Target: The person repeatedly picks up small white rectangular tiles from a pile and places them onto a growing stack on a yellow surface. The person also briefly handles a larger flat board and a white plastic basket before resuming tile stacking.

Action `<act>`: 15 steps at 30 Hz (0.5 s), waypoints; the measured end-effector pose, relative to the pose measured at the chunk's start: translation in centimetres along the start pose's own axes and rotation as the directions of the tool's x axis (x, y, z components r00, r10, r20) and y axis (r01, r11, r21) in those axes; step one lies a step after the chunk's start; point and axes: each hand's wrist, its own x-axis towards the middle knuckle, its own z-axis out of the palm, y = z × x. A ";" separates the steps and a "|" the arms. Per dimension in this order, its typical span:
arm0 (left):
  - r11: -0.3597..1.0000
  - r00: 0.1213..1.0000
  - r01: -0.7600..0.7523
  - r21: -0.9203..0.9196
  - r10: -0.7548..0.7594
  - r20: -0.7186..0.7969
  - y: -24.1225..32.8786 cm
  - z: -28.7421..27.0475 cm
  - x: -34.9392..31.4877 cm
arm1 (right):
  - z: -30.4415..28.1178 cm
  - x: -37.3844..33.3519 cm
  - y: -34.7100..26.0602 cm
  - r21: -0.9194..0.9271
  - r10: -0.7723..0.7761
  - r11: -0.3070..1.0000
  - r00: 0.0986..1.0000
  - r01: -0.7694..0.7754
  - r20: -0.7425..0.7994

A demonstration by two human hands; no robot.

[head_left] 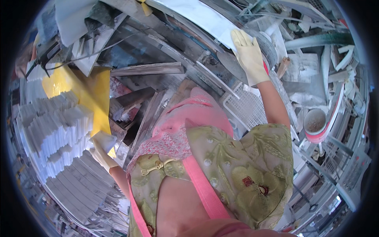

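My right hand [249, 59], in a cream glove, reaches forward with its fingers stretched out flat. Its fingertips lie at the edge of a long white surface [205, 19]; a grey rounded disc [230, 65] is beside the palm. Low on the left, my left hand [103, 157], also gloved, has its fingers bent at a pale flat piece [105, 141]. That hand is next to tall stacks of thin white pieces [55, 126]. A yellow sheet [92, 100] hangs just beyond it. The fingertips of the left hand are partly hidden.
Wooden boards [148, 69] lie ahead of my pink apron [189, 118]. A white perforated crate [246, 104] sits below my right forearm. At the right are a round cup-like container [315, 120] and a green curved tube [319, 40] among scattered scraps. Grey stacked strips [81, 185] stand at lower left.
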 end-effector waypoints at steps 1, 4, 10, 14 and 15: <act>1.000 1.000 0.000 -0.006 0.000 -0.002 -0.3 -0.1 0.1 | 0.2 0.3 -0.4 -0.033 -0.033 0.999 0.999 0.034 0.013; 0.997 0.999 0.040 0.069 -0.038 -0.030 -1.2 -0.4 1.1 | 0.9 0.8 -0.8 -0.054 -0.109 0.993 0.994 0.109 0.003; 0.985 0.994 0.106 0.135 -0.103 -0.027 -2.4 -0.9 2.5 | 4.5 3.4 0.0 -0.071 -0.204 0.978 0.976 0.198 -0.080; 0.995 0.986 -0.099 0.008 0.097 0.139 -3.6 -1.7 3.3 | 3.7 4.3 0.9 0.002 -0.184 0.983 0.981 0.184 0.060; 0.956 0.994 -0.011 -0.293 0.042 0.100 -4.3 -1.1 2.9 | 2.3 4.2 1.4 0.103 -0.104 0.991 0.982 0.089 0.159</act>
